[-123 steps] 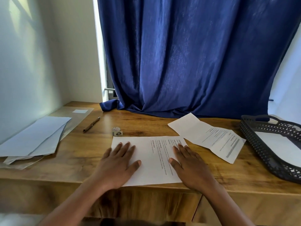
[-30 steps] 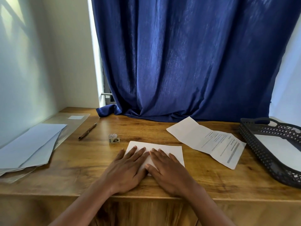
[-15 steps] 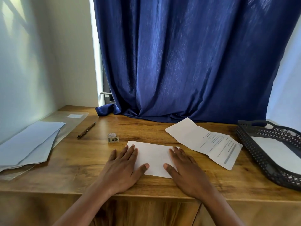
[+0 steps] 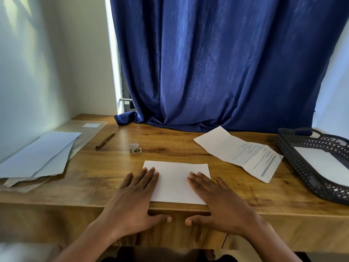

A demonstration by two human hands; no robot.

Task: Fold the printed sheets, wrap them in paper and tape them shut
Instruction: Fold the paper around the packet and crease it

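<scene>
- Folded sheet (image 4: 179,181) lies blank side up at the table's (image 4: 170,146) near edge.
- Second printed sheet (image 4: 243,152) and dark basket (image 4: 294,159) lie to its right; tape dispenser (image 4: 135,149), pen (image 4: 105,140) and blue papers (image 4: 39,154) sit behind and left.
- Left hand (image 4: 135,197) and right hand (image 4: 217,197) lie flat with straight fingers on the sheet's side edges.

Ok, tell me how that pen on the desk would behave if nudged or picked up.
The pen is slim and round, so it would probably roll on the smooth desk if nudged sideways. It looks stiff and light, likely easy to pinch. It lies apart from both hands, left of the small sharpener.
</scene>
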